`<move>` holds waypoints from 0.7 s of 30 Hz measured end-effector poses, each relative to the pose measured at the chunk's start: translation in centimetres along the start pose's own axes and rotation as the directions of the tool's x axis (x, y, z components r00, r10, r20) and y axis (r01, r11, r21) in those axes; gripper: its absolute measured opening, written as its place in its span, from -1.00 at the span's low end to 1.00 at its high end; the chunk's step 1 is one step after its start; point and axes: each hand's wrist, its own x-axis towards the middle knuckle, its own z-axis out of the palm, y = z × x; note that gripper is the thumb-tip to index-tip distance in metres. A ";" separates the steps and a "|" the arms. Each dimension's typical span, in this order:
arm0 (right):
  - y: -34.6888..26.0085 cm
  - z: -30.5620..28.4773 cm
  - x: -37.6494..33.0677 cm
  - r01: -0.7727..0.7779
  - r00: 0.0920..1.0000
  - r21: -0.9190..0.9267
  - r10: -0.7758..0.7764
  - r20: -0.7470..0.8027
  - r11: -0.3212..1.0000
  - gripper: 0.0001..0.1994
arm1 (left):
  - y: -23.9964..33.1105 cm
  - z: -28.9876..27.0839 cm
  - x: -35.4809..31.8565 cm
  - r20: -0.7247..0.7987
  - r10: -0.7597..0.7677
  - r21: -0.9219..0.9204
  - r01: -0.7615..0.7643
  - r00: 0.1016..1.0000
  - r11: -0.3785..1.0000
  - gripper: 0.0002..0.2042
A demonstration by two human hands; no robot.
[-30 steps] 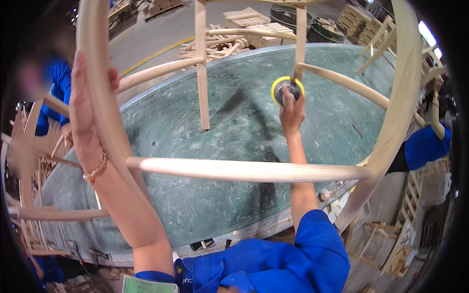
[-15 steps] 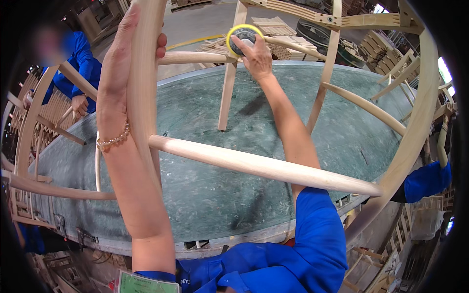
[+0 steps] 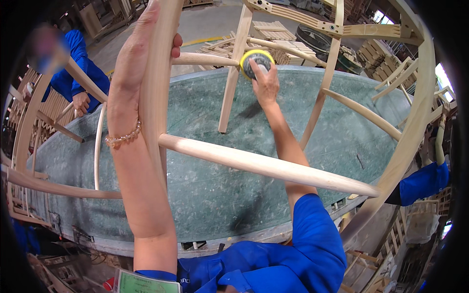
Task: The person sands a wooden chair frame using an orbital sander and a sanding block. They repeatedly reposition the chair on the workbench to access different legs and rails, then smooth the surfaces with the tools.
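My left hand (image 3: 141, 53) is wrapped around a curved upright of the pale wooden chair frame (image 3: 259, 163), fingers closed round the wood with the tips showing on its far side. My right hand (image 3: 265, 80) is closed on a round sanding pad (image 3: 255, 62) with a yellow rim, pressing it against the frame's far leg where a rail meets it. The frame stands on the green-topped workbench (image 3: 205, 190). At the bench's left edge, another person's hand (image 3: 80, 101) holds another wooden frame.

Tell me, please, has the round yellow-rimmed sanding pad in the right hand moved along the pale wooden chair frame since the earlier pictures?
Yes. The round yellow-rimmed sanding pad has shifted left, from the right-hand upright to the joint at the left upright of the pale wooden chair frame, held by the right hand.
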 end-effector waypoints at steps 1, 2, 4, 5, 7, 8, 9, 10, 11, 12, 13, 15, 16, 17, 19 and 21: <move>-0.1 0.0 -0.9 -0.004 1.000 0.014 0.004 0.010 1.000 -0.18 | 0.0 0.0 0.0 0.002 -0.009 0.010 0.009 1.000 1.000 -0.45; -0.1 0.0 -1.7 -0.008 1.000 0.029 0.008 0.022 1.000 -0.18 | -0.1 -0.1 0.1 0.002 -0.019 0.020 0.019 1.000 1.000 -0.45; -0.7 0.2 -2.9 0.035 0.997 0.060 -0.039 0.066 0.998 -0.19 | -0.2 -0.8 0.4 0.001 -0.016 0.086 0.016 1.000 0.996 -0.42; -1.1 0.4 -3.4 0.075 0.993 0.084 -0.082 0.085 0.994 -0.19 | -0.3 -1.2 0.5 -0.002 -0.013 0.121 0.013 1.000 0.993 -0.40; -1.2 1.1 -3.9 0.113 0.984 0.091 -0.124 0.126 0.989 -0.17 | 0.1 -0.4 0.7 -0.015 -0.026 0.152 0.028 1.000 0.988 -0.40; -1.1 1.3 -3.9 0.134 0.984 0.132 -0.148 0.097 0.982 -0.19 | 0.4 0.1 0.7 -0.017 -0.030 0.166 0.032 0.999 0.986 -0.39; -2.5 1.8 -3.8 0.164 0.981 0.205 -0.182 0.071 0.965 -0.22 | 0.4 -0.2 0.6 -0.031 -0.037 0.168 0.042 0.999 0.985 -0.39; -3.8 2.1 -3.6 0.197 0.976 0.266 -0.215 0.038 0.944 -0.24 | 0.3 -0.4 0.6 -0.037 -0.039 0.163 0.045 0.999 0.986 -0.39; -5.0 2.5 -3.2 0.180 0.976 0.261 -0.206 0.077 0.949 -0.24 | 0.3 -0.7 0.6 -0.043 -0.042 0.158 0.048 0.998 0.986 -0.39; -5.5 2.7 -2.9 0.171 0.974 0.231 -0.200 0.107 0.958 -0.24 | 0.3 -0.5 0.6 -0.036 -0.041 0.148 0.045 0.999 0.988 -0.39; -5.9 3.0 -2.6 0.162 0.972 0.202 -0.192 0.137 0.966 -0.23 | 0.2 -0.4 0.6 -0.028 -0.040 0.138 0.044 0.999 0.989 -0.39; -6.3 3.2 -2.4 0.165 0.976 0.199 -0.188 0.108 0.966 -0.19 | 0.2 -0.3 0.7 -0.018 -0.049 0.121 0.051 0.999 0.991 -0.39; -6.3 3.2 -2.6 0.166 0.976 0.218 -0.192 0.105 0.962 -0.15 | 0.2 -0.4 0.8 -0.014 -0.058 0.115 0.059 0.998 0.992 -0.38; -6.3 3.1 -2.8 0.165 0.976 0.236 -0.194 0.103 0.958 -0.10 | 0.2 -0.5 0.9 -0.008 -0.067 0.108 0.068 0.998 0.992 -0.38; -5.4 2.7 -4.1 0.159 0.976 0.250 -0.189 0.105 0.955 -0.09 | 0.1 -0.3 1.1 -0.010 -0.067 0.102 0.067 0.998 0.992 -0.39; -4.4 1.7 -5.7 0.148 0.969 0.268 -0.194 0.151 0.952 -0.12 | 0.2 -0.3 1.3 -0.010 -0.061 0.083 0.062 0.998 0.995 -0.40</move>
